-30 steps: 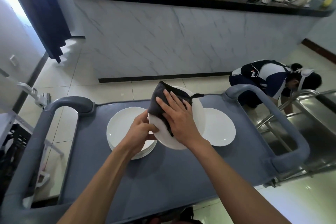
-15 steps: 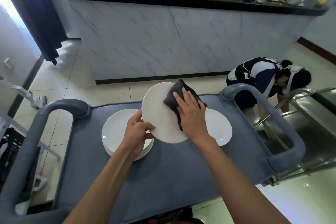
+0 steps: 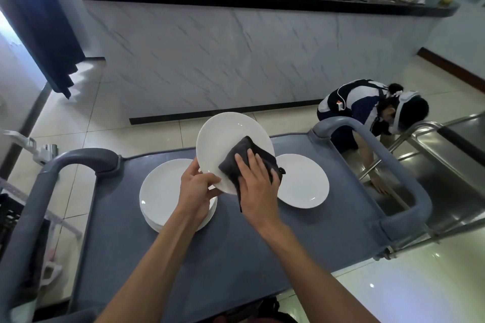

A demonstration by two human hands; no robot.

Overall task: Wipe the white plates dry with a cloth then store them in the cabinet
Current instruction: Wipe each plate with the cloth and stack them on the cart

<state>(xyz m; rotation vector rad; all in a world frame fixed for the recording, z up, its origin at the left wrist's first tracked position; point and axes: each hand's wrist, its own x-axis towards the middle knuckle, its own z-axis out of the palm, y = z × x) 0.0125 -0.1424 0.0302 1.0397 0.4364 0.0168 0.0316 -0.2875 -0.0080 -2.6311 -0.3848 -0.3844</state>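
Left hand [image 3: 196, 186] gripping tilted white plate [image 3: 225, 139], right hand [image 3: 256, 186] pressing dark cloth [image 3: 248, 155]

Near cart top [image 3: 210, 257] bare; plate stack [image 3: 162, 191] left, single plate [image 3: 304, 183] right.

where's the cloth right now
In the head view, the cloth is mid-frame, pressed by the right hand against the lower right of the raised plate.
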